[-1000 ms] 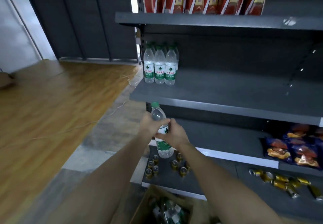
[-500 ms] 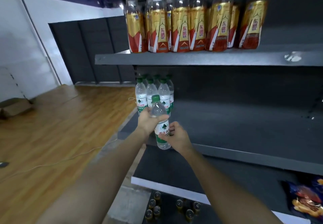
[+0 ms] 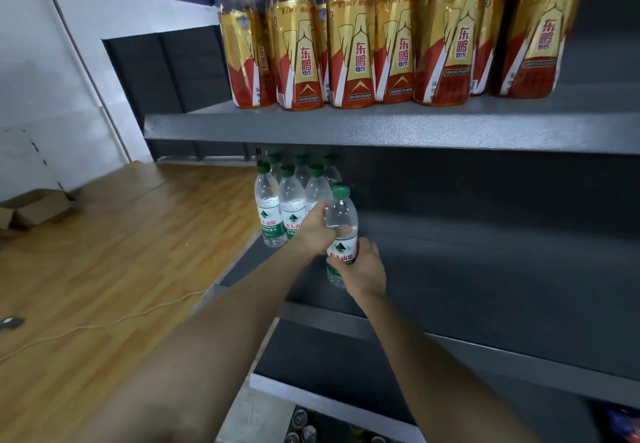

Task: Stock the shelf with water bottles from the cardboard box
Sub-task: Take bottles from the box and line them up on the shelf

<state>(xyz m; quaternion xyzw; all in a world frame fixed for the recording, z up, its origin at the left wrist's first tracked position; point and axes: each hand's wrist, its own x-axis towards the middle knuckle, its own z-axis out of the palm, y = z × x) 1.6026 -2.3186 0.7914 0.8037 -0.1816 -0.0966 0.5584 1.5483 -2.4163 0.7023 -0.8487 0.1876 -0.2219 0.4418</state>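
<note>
Clear plastic, green cap: the bottle (image 3: 341, 231) is upright in both hands over the middle shelf (image 3: 485, 269), just right of the stocked group (image 3: 294, 200) and near touching it. Left hand (image 3: 317, 228) wraps the upper body, fingers curled round the shoulder; right hand (image 3: 363, 268) grips the lower half, thumb across the white-and-red label. Whether the base rests on the deck or hangs just above it cannot be told, as the right hand hides it. Step in hand, as judged: placement of one bottle beside the row. Next move calls for lowering it flat, sliding it snug against its neighbour without knocking the row, then letting go with both hands. Group: same clear ribbed bottles, green caps, two ranks deep at the left end of the shelf. Shelf deck is dark grey metal with a fine pebbled finish, matt, likely some grip under a wet base. Upper shelf (image 3: 381, 127) carries tall bottles (image 3: 349, 48) with glossy gold-and-red sleeves over amber liquid. Floor (image 3: 104, 252) is wood-look plank, a thin white cable (image 3: 104, 325) across it. Can tops (image 3: 301, 428) show at the bottom edge. The cardboard box is out of view
</note>
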